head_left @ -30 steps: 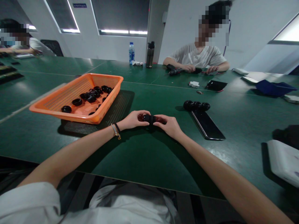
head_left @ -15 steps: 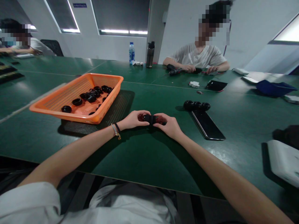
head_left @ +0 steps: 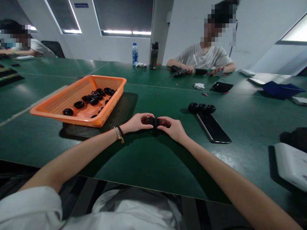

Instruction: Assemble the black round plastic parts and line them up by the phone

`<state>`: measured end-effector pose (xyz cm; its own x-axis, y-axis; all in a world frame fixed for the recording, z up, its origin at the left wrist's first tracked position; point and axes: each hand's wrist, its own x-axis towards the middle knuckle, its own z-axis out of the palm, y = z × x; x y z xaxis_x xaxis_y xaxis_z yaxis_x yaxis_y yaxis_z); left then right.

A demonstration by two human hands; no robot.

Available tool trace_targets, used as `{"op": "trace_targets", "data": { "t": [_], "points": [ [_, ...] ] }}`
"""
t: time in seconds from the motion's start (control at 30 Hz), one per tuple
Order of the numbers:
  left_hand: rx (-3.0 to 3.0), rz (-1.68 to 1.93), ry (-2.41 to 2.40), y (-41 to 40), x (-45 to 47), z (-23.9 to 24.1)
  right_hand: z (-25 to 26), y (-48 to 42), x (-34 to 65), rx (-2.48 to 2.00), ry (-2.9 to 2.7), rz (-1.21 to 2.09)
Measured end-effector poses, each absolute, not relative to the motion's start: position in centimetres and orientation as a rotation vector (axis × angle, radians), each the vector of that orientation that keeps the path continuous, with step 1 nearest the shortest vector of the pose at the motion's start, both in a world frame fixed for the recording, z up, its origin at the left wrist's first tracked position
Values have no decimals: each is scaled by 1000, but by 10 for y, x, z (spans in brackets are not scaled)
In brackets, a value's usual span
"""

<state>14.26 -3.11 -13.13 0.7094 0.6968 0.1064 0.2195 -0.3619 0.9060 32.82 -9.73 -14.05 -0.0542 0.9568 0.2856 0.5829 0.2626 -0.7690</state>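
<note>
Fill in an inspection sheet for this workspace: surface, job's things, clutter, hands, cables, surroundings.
Surface: glossy green table with seams.
Job's things: held black part; black pieces in orange basket.
Clutter: phone beside black rounded pieces; white object at right.
Hands: left hand and right hand grip the black part.
Cables: dark line on wall, possibly a cord.
Surroundings: co-worker across the table; another person far left; clear bottle; dark bottle.

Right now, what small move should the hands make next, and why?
Probably a slight turn of the black piece with the right hand while the left hand steadies it, since they grip it from opposite sides.
</note>
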Motion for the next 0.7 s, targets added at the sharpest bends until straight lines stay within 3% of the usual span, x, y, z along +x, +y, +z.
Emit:
{"op": "trace_targets", "data": {
  "t": [0.7],
  "points": [
    [1900, 584, 715, -32, 142, -131, -143, -95, 329, -1421, -1733, 591]
  ]
}}
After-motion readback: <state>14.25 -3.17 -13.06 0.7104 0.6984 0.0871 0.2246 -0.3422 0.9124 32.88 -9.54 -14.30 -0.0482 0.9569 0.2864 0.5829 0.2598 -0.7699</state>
